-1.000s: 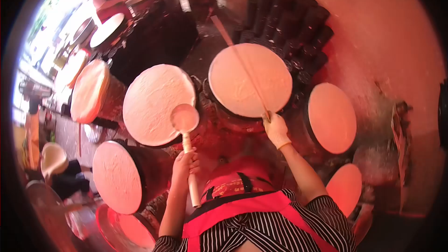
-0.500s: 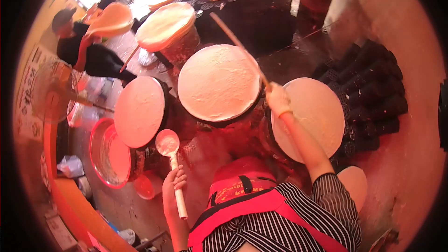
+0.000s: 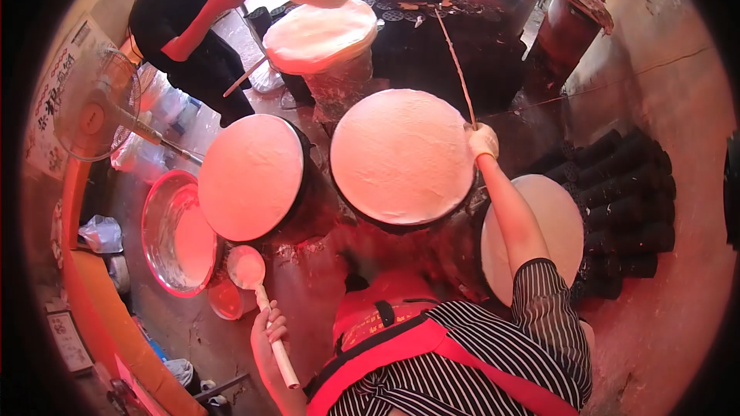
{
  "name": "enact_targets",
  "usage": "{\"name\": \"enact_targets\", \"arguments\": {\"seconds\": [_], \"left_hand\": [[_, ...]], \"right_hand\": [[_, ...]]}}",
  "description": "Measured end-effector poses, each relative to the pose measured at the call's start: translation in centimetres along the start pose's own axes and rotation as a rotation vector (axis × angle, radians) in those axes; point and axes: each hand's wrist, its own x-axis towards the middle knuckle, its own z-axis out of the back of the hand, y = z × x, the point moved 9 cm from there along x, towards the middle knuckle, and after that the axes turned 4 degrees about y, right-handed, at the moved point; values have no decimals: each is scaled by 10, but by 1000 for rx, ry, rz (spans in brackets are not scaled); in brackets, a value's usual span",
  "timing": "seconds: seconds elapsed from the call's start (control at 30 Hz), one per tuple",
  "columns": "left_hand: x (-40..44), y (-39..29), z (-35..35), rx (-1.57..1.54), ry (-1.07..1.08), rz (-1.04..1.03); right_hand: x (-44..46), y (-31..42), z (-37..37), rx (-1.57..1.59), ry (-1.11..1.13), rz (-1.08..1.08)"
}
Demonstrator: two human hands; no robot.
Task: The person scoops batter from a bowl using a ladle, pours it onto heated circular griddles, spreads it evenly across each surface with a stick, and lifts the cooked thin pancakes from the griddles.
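Observation:
My left hand point(image 3: 271, 328) is wrapped round the handle of a ladle point(image 3: 247, 267), whose round head is near a small red container point(image 3: 226, 299). A thin stick point(image 3: 455, 62) is held in my gloved right hand point(image 3: 483, 141), pointing up and away. That hand is at the right edge of the middle round griddle point(image 3: 402, 157), which is covered by a pale sheet. Another covered griddle point(image 3: 251, 178) stands to the left. My right forearm crosses over a third one point(image 3: 536, 223) on the right.
A large basin point(image 3: 195, 246) of pale batter stands at the left. Behind are a stack of flat sheets point(image 3: 320, 35) and a person point(image 3: 181, 27) in dark clothes holding a sheet. A fan point(image 3: 96, 114) stands far left; black cylinders point(image 3: 628, 208) are piled at the right.
The view has turned left. My left hand and the ladle have moved from over a griddle to beside the basin. The person at the left has come nearer to the stack.

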Motion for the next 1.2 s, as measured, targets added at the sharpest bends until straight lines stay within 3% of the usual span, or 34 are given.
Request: {"name": "enact_targets", "arguments": {"seconds": [0.1, 0.3, 0.4, 0.47, 0.53, 0.63, 0.7, 0.8, 0.83, 0.93, 0.97, 1.1, 1.2], "left_hand": [[36, -49, -13, 34, 28, 33], [102, -142, -53, 187, 100, 74], [125, -174, -69, 229, 106, 74], [134, -190, -75, 248, 117, 63], [138, -197, -76, 224, 125, 65], [144, -208, -74, 170, 128, 68], [147, -217, -75, 124, 127, 48], [142, -226, -73, 96, 99, -23], [139, -229, -71, 74, 90, -56], [124, -241, -67, 10, 56, -150], [117, -246, -68, -20, 53, -167], [95, -260, -61, -108, -70, -293], [89, -267, -54, -194, -56, -337]], "right_hand": [[-10, 23, -3, -28, 9, 47], [-94, 156, 98, 43, -294, 298], [-115, 241, 147, 65, -315, 392], [-110, 306, 179, -140, -348, 383], [-81, 371, 203, -292, -387, 549], [-80, 483, 212, -505, -440, 542], [-91, 546, 196, -561, -691, 843], [-91, 600, 146, -473, -689, 1164], [-73, 608, 117, -610, -841, 1210], [-60, 632, 21, -717, -849, 1409], [-53, 633, -7, -629, -780, 1504], [-9, 612, -146, -526, -501, 1505], [-15, 595, -191, -392, -366, 1486]]}}
